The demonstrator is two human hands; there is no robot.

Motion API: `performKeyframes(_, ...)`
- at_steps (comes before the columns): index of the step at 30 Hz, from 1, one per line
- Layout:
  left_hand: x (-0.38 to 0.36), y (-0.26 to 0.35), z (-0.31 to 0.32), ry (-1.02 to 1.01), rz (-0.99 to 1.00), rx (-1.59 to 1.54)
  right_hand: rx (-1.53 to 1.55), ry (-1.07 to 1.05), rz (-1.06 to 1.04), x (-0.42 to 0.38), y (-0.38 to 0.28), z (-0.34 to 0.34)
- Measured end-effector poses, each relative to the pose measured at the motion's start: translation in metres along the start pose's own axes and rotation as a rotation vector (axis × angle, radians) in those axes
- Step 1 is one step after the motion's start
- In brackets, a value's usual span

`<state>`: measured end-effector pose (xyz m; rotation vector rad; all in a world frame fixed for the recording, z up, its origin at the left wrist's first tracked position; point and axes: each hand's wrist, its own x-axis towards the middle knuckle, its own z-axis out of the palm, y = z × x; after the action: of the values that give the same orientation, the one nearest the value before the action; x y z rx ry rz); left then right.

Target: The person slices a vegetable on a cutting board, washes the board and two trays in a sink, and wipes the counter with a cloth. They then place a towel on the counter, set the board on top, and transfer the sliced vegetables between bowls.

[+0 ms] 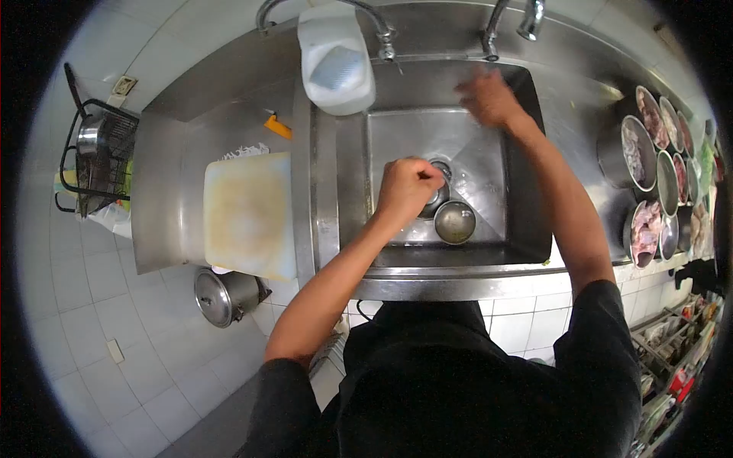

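My left hand point(412, 185) is closed over the middle of the steel sink point(397, 137), fingertips pinched at the rim of a small metal bowl point(435, 204) that the hand partly covers. Just behind the fingers lies the drain point(440, 168). A second small metal bowl point(455, 222) rests on the sink floor, close to the first, with a little liquid in it. Toward the sink's back right corner, below the faucet point(492, 38), my right hand point(490, 97) is smeared by motion; nothing shows in it.
A white plastic jug point(336, 65) stands at the sink's back left. Left of the sink are a cutting board point(248, 214) and an orange-handled tool point(278, 127). Several metal containers point(637, 153) of raw meat fill the right counter. A lidded pot point(216, 298) sits lower left.
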<state>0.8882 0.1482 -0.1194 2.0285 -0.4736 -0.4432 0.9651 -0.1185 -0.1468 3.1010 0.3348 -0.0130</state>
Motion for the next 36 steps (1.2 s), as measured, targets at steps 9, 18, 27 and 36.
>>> performKeyframes(9, 0.062, -0.019, 0.077, -0.089, -0.151, -0.171, 1.141, -0.059, 0.342, -0.078, -0.041, -0.036)
performKeyframes(18, 0.031, -0.063, 0.107, 0.019, -0.02, 0.038, 0.961, 0.036, 0.277, -0.088, -0.046, -0.01)
performKeyframes(27, -0.052, -0.038, -0.016, 0.053, -0.112, -0.062, 0.325, -0.718, 0.091, -0.167, -0.031, 0.371)
performKeyframes(36, -0.121, -0.033, -0.085, 0.252, -0.223, -0.149, 0.828, -0.723, 0.548, -0.162, -0.084, 0.396)
